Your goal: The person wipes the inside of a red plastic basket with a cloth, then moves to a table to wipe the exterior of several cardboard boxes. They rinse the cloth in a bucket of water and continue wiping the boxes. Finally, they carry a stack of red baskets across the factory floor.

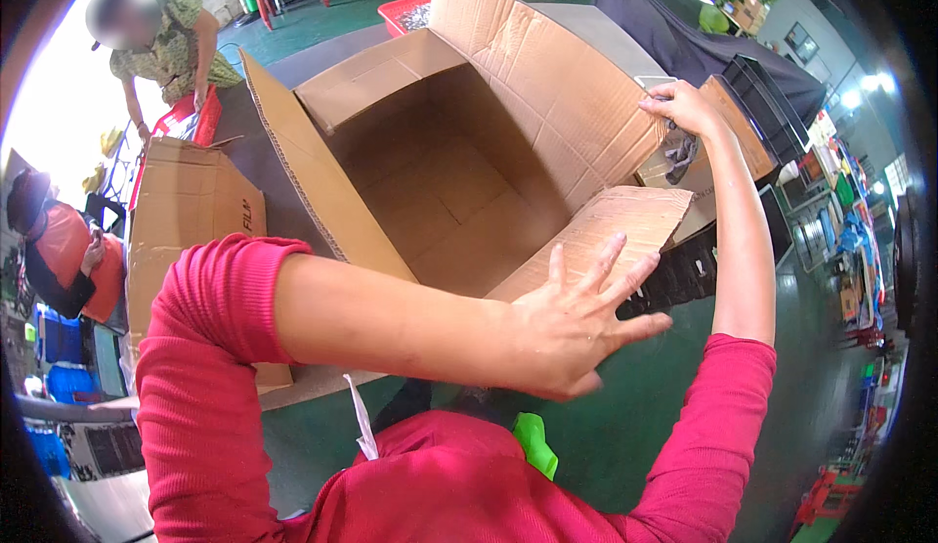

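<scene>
Carefully pressing near flap (596, 230) flat with spread left hand (572, 323), right hand (684, 105) pinching cardboard box (440, 172) rim, upper right.

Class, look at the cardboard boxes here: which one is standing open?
The large cardboard box in front of the person, flaps spread and inside empty; the smaller cardboard box to its left is closed.

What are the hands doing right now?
Left hand: open, fingers spread, by the box's near flap.
Right hand: gripping the far flap's edge.
</scene>
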Demonstrator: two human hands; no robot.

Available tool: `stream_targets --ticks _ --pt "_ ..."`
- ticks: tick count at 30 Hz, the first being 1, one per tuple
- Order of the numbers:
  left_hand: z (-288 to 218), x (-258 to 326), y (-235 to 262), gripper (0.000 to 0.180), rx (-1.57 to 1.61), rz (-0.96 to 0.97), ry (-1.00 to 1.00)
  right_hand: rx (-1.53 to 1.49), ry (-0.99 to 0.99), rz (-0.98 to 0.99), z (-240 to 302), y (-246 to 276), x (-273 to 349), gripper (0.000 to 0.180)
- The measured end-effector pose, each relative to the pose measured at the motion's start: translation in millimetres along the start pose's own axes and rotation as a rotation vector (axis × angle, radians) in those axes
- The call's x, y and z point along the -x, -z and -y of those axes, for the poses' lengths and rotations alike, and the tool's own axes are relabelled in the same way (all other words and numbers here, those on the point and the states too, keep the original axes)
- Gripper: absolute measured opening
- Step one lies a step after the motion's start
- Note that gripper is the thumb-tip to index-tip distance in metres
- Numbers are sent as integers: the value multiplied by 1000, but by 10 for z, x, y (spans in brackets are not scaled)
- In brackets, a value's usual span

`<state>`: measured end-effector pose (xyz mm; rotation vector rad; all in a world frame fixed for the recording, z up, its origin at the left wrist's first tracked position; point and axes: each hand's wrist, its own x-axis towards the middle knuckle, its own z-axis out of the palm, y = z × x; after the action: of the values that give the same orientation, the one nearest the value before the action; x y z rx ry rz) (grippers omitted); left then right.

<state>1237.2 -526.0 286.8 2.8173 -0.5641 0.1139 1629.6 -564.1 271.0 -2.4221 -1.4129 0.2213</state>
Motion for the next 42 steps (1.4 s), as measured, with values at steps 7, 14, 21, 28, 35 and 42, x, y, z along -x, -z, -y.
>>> stream_targets --ticks 7,14,21,28,35,42 --pt "1058 371 257 75 -29 320 663 -43 48 54 -182 37 -101 42" --pt "1994 595 -59 53 -129 1018 690 -190 214 -222 779 -511 650 45" --pt "1860 1883 608 25 -113 -1115 729 70 221 -152 1329 -1659 1064 34" --pt "1365 1359 -945 61 596 -1080 614 -84 256 -193 1146 -1720 1053 34" --pt "1428 902 -1162 64 -81 -334 822 -698 15 -71 953 -1526 1081 30" --pt "1068 498 -1324 50 2 -735 560 -618 187 -128 1184 -1276 704 27"
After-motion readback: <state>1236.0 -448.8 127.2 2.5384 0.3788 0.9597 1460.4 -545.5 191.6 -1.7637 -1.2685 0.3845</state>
